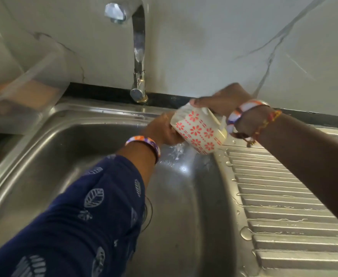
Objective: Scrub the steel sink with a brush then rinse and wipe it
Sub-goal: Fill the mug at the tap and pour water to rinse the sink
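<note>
Two hands are meeting over the far right corner of the sink (68, 148). The right hand (222, 100) is gripping the tilted flowered cup (199, 130) from above, fingers curled on its rim. The left hand (162, 128) is reaching under it; its fingers are hidden, so I cannot tell their state.
</note>
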A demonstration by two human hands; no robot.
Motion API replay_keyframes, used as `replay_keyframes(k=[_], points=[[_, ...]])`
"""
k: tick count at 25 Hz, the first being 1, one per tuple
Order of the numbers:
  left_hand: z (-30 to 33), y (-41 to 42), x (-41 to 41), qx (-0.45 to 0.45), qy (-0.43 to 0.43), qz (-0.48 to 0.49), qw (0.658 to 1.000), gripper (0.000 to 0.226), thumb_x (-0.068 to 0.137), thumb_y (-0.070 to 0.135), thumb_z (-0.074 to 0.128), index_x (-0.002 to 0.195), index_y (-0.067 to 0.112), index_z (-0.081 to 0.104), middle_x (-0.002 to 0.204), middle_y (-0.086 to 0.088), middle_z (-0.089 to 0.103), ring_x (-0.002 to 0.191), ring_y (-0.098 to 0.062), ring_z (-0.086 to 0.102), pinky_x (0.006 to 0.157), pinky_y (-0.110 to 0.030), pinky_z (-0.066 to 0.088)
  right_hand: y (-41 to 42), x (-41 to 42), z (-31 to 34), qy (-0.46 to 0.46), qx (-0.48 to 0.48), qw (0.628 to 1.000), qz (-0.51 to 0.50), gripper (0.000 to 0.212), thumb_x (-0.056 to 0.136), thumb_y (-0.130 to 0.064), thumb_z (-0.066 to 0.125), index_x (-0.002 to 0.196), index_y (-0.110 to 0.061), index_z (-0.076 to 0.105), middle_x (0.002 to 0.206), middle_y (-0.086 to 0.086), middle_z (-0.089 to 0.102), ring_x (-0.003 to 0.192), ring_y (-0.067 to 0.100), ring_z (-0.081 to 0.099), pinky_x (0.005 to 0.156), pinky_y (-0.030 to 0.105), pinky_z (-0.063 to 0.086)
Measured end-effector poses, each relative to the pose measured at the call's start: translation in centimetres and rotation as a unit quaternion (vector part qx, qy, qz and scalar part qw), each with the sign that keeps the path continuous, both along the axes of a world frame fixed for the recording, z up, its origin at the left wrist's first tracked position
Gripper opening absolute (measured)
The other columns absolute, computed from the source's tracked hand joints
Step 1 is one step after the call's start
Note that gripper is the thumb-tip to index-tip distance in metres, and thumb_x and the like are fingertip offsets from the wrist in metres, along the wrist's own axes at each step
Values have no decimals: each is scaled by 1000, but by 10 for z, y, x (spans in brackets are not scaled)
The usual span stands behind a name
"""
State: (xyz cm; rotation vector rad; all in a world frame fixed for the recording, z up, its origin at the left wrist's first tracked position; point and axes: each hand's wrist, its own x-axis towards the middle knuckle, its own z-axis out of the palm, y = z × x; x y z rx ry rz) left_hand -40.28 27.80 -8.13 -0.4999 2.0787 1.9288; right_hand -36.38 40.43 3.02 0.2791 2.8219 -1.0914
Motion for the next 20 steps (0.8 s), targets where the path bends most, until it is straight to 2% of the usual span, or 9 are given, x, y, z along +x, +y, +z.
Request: replay_keyframes(k=[1,2,6,7,9,11,13,15,20], points=[[1,-13,-6,-20,-15,-23,999,42,79,26,71,117,29,54,98,12,55,101,-13,59,80,-21,45,-13,-8,-1,4,-3,1000,18,45,71,-45,74,89,-4,68,76,6,62,56,13,50,53,21,36],[4,-28,-4,-72,-3,-65,995,41,79,27,71,116,24,54,99,11,56,101,-16,60,80,-23,44,-28,-14,-2,8,-11,999,37,43,70,-45,75,88,-7,67,73,3,61,58,12,51,54,21,37],[27,-101,13,-246,61,-3,967,15,87,14,62,101,8,63,88,-6,62,76,-18,55,66,-29,40,-77,-17,-10,-9,-154,986,69,35,73,-38,76,90,-10,65,66,-2,55,57,9,50,50,18,41],[37,-116,18,-240,38,31,970,11,90,13,57,95,4,62,82,-9,61,70,-20,55,58,-29,44,-83,-14,-13,-24,-219,974,59,32,75,-35,75,92,-10,64,64,-2,53,55,8,48,41,15,40],[49,-134,24,-43,-52,136,988,20,96,8,43,81,1,53,71,-10,52,60,-18,48,40,-20,47,-88,-7,-21,-43,-319,946,35,27,79,-33,72,88,-10,61,64,-2,49,51,8,42,28,10,29],[51,-146,25,75,-72,183,978,28,99,9,38,73,4,48,68,-6,48,58,-14,46,37,-17,46,-85,0,-23,-44,-368,928,26,25,80,-33,70,74,-13,58,62,-3,45,50,8,38,27,8,25],[49,-143,26,108,-71,172,977,29,100,10,37,73,5,48,68,-4,49,60,-12,47,38,-19,48,-75,6,-16,-33,-377,925,21,25,79,-33,71,68,-16,55,59,-5,43,49,7,37,28,9,25],[45,-126,25,125,-76,151,978,23,98,9,40,79,5,52,70,-4,52,62,-12,51,41,-20,52,-60,13,-3,-21,-360,933,11,21,79,-29,72,77,-12,59,62,-4,45,51,6,39,27,7,25],[32,-42,27,105,-95,12,990,14,96,8,47,85,6,56,70,-7,54,60,-14,51,41,-18,50,-3,25,21,3,-215,977,-2,37,74,-37,74,99,-10,69,64,-4,50,52,7,42,35,12,31]])
